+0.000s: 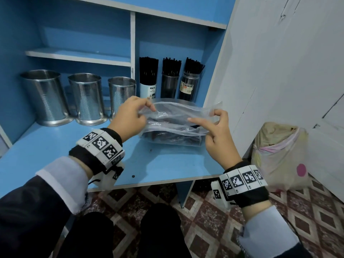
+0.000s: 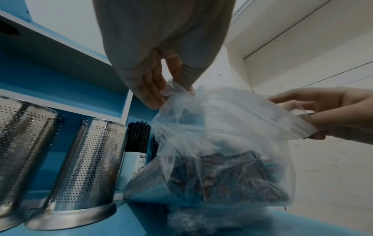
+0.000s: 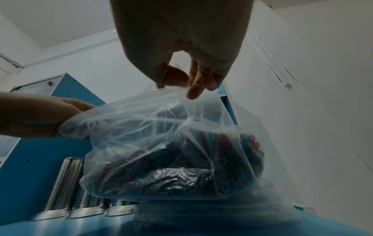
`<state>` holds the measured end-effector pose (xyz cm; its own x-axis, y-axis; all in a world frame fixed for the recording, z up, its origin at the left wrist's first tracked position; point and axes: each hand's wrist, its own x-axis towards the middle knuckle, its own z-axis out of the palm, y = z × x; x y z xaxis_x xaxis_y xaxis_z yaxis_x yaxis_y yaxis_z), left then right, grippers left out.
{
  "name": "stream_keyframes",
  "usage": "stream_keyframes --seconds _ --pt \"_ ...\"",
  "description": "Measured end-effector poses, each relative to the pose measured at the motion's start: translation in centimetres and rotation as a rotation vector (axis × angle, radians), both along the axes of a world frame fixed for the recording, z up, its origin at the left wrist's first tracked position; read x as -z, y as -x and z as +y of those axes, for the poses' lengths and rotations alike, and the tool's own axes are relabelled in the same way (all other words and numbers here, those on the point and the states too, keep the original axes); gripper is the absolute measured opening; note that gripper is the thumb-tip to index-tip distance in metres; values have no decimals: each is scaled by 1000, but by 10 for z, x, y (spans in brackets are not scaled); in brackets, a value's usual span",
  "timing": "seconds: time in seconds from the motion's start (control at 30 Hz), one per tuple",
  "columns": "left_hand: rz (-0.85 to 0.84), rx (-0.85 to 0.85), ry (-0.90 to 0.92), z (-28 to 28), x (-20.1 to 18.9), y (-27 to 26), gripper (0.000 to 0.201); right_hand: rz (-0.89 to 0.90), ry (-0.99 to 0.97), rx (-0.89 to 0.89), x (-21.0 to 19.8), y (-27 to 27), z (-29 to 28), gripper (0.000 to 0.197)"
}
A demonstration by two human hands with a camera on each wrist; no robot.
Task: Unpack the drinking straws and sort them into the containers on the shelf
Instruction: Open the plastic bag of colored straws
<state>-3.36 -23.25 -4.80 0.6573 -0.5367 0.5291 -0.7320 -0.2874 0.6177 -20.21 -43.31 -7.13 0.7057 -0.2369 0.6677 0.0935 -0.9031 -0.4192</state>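
Pinching a clear bag (image 1: 175,118) at both ends of its mouth, a person is standing at a blue shelf (image 1: 55,144). The left hand (image 1: 128,116) is gripping the bag's left edge between thumb and curled fingers (image 2: 149,91). The right hand (image 1: 217,131) is nipping the right edge between thumb and middle finger (image 3: 194,89), with its index finger sticking out straight over the plastic. The bag's top is being held up and stretched between the hands while its bottom is sitting on the shelf, at about 12 o'clock from the person's knees. Inside it, dark straws (image 3: 161,172) are lying in a loose heap; the plastic is blurring them, so single straws are hard to make out.

At 10 o'clock from the bag, three perforated steel cups (image 1: 87,99) are standing in a row, touching or nearly touching; what they are holding cannot be seen. Just behind the bag, at 12 o'clock, three smaller pots (image 1: 168,86) are standing upright side by side, each packed with black straws. At 3 o'clock, well apart and down on the patterned floor, a stuffed pale sack (image 1: 279,155) is leaning by a white wall. Both wrists are wearing black bands with square black-and-white markers.
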Motion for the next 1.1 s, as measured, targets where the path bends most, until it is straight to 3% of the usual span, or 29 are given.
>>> stream_keyframes --seconds 0.13,0.23,0.3,0.37,0.5,0.57,0.63,0.77,0.87,1.03,1.1 --pt "89 -85 155 9 3 -8 39 -28 -60 92 -2 0 -1 63" --pt "23 -48 78 10 6 -8 29 -78 -65 146 0 -2 -2 43" --pt "-69 -20 -46 11 10 -6 46 -170 -68 200 -1 -4 -2 20" --pt "-114 -8 -108 12 12 -5 71 -274 -64 246 -2 -5 -4 13" --pt "-140 25 -208 10 18 -4 113 -305 -30 250 -1 0 -5 51" --pt "-137 20 -267 7 20 -1 121 -273 -16 236 2 3 -3 64" --pt "-124 9 -233 3 20 2 107 -205 -31 213 5 5 -2 78" --pt "-169 -139 74 -1 9 3 37 -23 -88 146 8 6 -7 89" --pt "-136 -177 87 -3 -1 1 33 -4 -119 95 4 4 -13 80" --pt "-43 -201 -151 -12 -4 -6 31 45 -111 -80 -3 -4 -13 76" --pt "-21 -193 -145 -18 -3 -7 29 60 -114 -119 -4 -6 -15 62"
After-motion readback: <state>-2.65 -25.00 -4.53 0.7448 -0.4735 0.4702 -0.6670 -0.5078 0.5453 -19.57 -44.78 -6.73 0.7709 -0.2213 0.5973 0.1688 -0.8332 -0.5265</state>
